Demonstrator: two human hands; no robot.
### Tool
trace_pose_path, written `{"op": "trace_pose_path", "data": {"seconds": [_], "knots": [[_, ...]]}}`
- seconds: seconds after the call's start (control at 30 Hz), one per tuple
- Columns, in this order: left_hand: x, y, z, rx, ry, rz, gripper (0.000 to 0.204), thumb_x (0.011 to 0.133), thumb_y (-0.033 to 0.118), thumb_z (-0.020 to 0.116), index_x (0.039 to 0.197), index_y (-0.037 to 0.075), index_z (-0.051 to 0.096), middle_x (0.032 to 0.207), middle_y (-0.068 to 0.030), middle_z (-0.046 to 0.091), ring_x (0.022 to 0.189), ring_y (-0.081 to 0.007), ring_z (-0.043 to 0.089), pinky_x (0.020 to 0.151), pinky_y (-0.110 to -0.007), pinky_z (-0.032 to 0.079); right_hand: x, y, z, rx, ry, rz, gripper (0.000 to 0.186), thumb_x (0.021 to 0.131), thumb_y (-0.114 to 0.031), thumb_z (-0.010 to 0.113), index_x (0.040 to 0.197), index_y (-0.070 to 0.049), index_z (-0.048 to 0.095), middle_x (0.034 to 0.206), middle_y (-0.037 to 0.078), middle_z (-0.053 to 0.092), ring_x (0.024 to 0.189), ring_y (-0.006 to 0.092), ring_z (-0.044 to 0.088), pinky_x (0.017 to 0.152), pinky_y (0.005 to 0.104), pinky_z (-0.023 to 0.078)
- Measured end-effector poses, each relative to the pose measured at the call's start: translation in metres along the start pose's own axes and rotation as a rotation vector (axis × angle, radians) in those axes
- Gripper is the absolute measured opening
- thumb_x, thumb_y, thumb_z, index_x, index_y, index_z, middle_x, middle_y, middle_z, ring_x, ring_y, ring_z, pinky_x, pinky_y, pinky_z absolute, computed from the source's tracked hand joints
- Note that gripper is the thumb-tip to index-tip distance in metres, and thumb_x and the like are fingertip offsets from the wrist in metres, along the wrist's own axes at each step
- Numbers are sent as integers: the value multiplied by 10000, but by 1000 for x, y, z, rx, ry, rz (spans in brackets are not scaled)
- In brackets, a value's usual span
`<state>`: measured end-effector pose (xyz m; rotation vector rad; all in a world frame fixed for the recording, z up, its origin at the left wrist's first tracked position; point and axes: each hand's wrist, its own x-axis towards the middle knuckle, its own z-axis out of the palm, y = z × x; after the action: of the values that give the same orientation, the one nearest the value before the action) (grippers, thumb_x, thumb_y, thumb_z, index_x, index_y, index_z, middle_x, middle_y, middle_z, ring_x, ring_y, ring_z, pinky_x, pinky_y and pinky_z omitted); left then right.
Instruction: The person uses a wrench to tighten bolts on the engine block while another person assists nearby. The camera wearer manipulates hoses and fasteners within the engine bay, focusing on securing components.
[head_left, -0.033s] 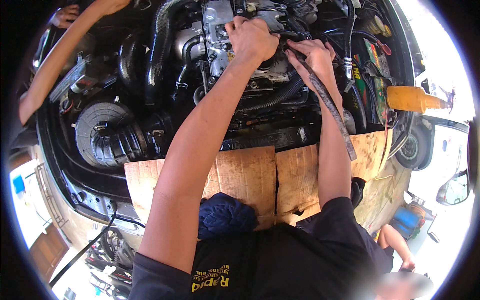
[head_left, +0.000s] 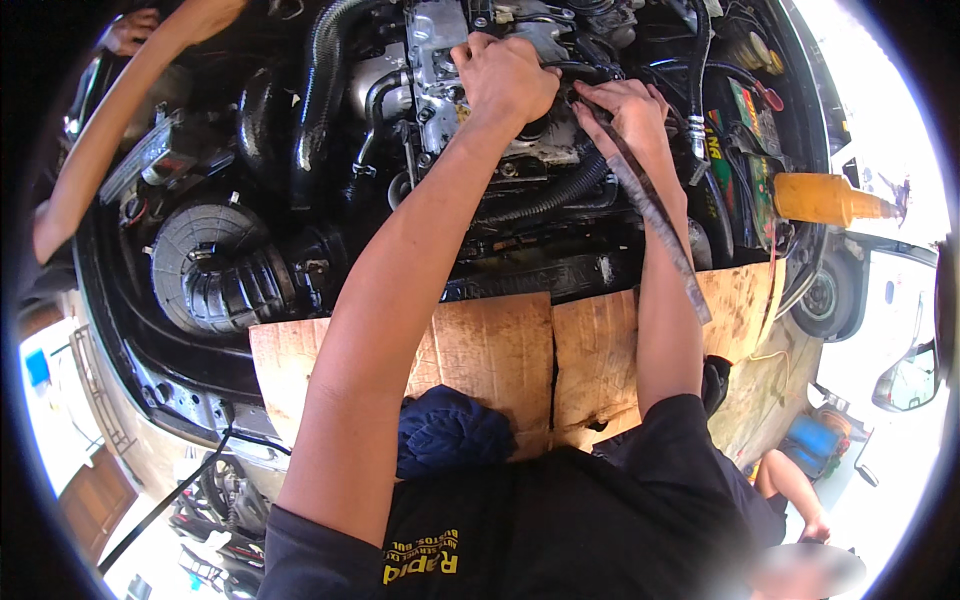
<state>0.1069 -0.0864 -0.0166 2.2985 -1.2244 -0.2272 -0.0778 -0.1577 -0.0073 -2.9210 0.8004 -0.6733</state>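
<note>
My left hand (head_left: pixel 507 78) is over the top of the metal engine (head_left: pixel 435 125), fingers curled at a black hose junction; what they grip is hidden beneath them. Just right of it, my right hand (head_left: pixel 630 115) has its thumb and fingers round the upper end of a long, narrow, dark grimy strip (head_left: pixel 680 260), which slants down along my right forearm and ends above the cardboard. A thick corrugated hose (head_left: pixel 545 205) runs below both hands. The strip's upper tip, near my fingertips, is hard to make out.
Cardboard (head_left: pixel 480 350) covers the front edge, with a navy cloth (head_left: pixel 450 435) on it. A battery (head_left: pixel 745 140) and yellow bottle (head_left: pixel 830 198) stand right, an air housing (head_left: pixel 210 260) left. A co-worker's arm (head_left: pixel 110 130) reaches in upper left; another person's arm (head_left: pixel 785 480) shows lower right.
The strip in my right hand has shifted slightly, and the co-worker's arm at left has moved a little. My hands are otherwise in the same places.
</note>
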Motion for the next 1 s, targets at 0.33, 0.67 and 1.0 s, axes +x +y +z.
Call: {"op": "trace_pose_path", "data": {"seconds": [0.33,0.67,1.0], "knots": [[5,-1,-2,-6,29,3,511,917,496,759,1143,43,831,1246,-172,779,1397,-318,528,1175,-466,309,8,-1,-8,43,-116,117,310,1020,-347,694,1271,-225,830,1244,44,791,1273,217,666,1273,604,221],[5,-1,-1,-40,36,7,513,908,487,776,1137,32,835,1228,-177,787,1400,-325,532,1177,-461,314,11,8,11,263,-2,288,279,1026,-241,715,1214,-70,828,1305,151,784,1279,296,719,1165,507,456],[6,-5,3,-28,64,6,521,899,483,783,1145,26,831,1241,-193,782,1403,-334,532,1181,-463,310,13,7,26,354,0,400,264,997,-344,718,1171,-203,858,1366,73,766,1318,321,682,1263,610,303]]}}
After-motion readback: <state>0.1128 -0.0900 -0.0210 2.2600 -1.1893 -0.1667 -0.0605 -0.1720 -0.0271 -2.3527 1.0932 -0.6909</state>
